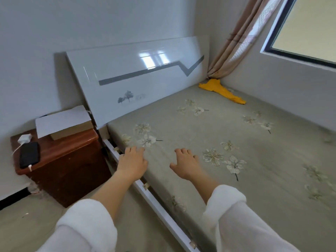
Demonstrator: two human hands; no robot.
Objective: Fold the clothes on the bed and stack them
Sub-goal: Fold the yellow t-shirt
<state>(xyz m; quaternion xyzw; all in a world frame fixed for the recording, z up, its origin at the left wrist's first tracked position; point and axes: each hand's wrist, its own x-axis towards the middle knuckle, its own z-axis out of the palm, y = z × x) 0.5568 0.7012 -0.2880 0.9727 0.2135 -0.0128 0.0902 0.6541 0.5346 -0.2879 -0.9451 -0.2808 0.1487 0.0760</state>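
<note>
Hands reach out empty: the left hand (133, 161) lies over the near edge of the bed (200, 135), fingers loosely spread, and the right hand (187, 163) is just beside it over the flowered sheet, also spread and holding nothing. Whether either palm presses on the sheet I cannot tell.

No folded pile shows, so this looks like the fetching step. The only clothing in view, a yellow garment (221, 90), lies well apart from both hands in the far corner, by the headboard (145, 82) and the curtain (241, 40) hem. It is crumpled into a long, uneven strip. Reaching it likely calls for a lean across the mattress, then dragging it to bare sheet and spreading it flat.
</note>
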